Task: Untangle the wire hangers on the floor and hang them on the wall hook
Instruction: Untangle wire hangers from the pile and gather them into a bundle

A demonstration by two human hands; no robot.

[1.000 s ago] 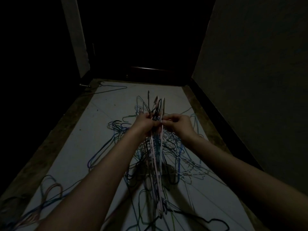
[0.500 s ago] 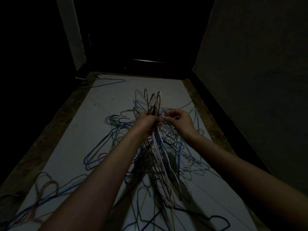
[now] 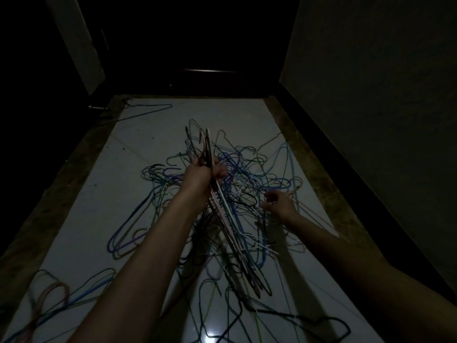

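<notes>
At the near left edge of the pale floor (image 3: 103, 194) a few loose hangers (image 3: 49, 293), pinkish and blue, lie apart from the rest. Further back on the left a single dark hanger (image 3: 148, 111) lies flat by the dim doorway. Right of these, a blue and purple hanger (image 3: 128, 233) lies on the tiles at the left fringe of the main tangle (image 3: 259, 174), a heap of blue, green, white and dark wire hangers spread over the middle of the floor. The left hand (image 3: 200, 178) is raised over that heap with its fingers curled tight round a bunch (image 3: 222, 209) of hangers gathered side by side, pink, white and dark among them; their hooks stick up past the knuckles toward the doorway, and their bodies slant down and to the right toward the near floor. To the right, the right hand (image 3: 279, 205) is low over the heap, well apart from the bunch, its fingers loosely bent and pointing left into the wires; whether the fingertips pinch a wire cannot be told in the dim light. A black hanger (image 3: 321, 325) lies at the near right. The dark wall (image 3: 383, 107) rises along the right side; the light is too low to make out a hook on it.
</notes>
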